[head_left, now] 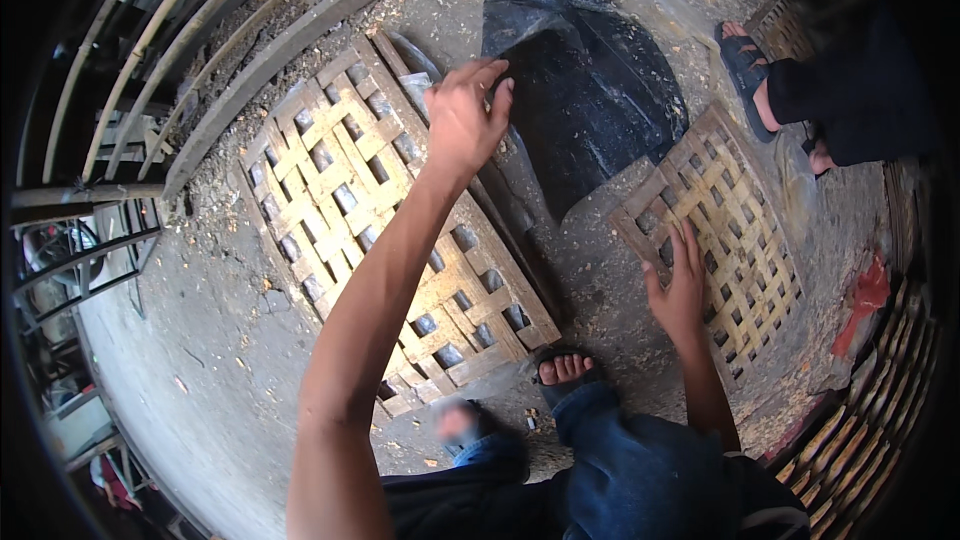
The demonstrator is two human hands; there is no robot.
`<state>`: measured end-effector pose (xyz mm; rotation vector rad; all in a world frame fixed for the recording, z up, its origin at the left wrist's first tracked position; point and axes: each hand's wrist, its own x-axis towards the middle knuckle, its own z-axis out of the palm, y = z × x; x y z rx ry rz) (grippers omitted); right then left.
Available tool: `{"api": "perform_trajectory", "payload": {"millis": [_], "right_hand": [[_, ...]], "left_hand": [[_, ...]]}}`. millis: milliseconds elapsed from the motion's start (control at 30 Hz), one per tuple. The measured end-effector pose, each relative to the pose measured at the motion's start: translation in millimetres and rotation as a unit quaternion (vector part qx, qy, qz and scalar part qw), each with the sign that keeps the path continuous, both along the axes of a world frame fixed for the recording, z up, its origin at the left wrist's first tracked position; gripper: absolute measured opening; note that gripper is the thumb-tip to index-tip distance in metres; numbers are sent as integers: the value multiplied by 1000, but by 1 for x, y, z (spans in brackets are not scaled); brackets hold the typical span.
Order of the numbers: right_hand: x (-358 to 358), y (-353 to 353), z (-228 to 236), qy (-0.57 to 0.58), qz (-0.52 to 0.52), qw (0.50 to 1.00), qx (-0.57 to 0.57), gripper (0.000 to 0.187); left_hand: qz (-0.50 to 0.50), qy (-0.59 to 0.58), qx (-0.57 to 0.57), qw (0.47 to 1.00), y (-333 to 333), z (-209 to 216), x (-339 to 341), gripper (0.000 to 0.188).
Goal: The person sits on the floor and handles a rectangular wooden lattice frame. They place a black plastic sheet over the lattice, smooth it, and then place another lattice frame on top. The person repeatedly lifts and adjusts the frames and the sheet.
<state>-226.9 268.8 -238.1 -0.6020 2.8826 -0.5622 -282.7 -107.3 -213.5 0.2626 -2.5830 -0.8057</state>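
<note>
My left hand [466, 112] reaches over the far edge of a large woven bamboo panel [400, 225]. Its fingers and thumb close at the edge of a black plastic sheet [610, 105], which lies creased on the ground with a darker flap toward the hand. Clear plastic shows through the gaps of the large panel. On the right, my right hand [678, 285] rests with fingers stretched out on the near left edge of a smaller woven panel [745, 250] with a wooden frame.
Another person's sandalled foot [748, 80] stands at the upper right, beside the smaller panel. Bamboo rails [150, 50] run along the upper left. A red scrap [862, 302] and a stack of slatted panels [865, 420] lie at the right. My own feet are close to the large panel.
</note>
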Motion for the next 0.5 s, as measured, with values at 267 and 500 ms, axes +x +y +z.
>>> {"api": "perform_trajectory", "payload": {"millis": [267,500], "right_hand": [[-131,-66,8,-145,-92,896,-409,67],[-59,-143,-1,-343,48,842,-414,63]], "left_hand": [[-56,85,427,899,-23,133,28,54],[50,70,473,877,-79,139,218,73]]}}
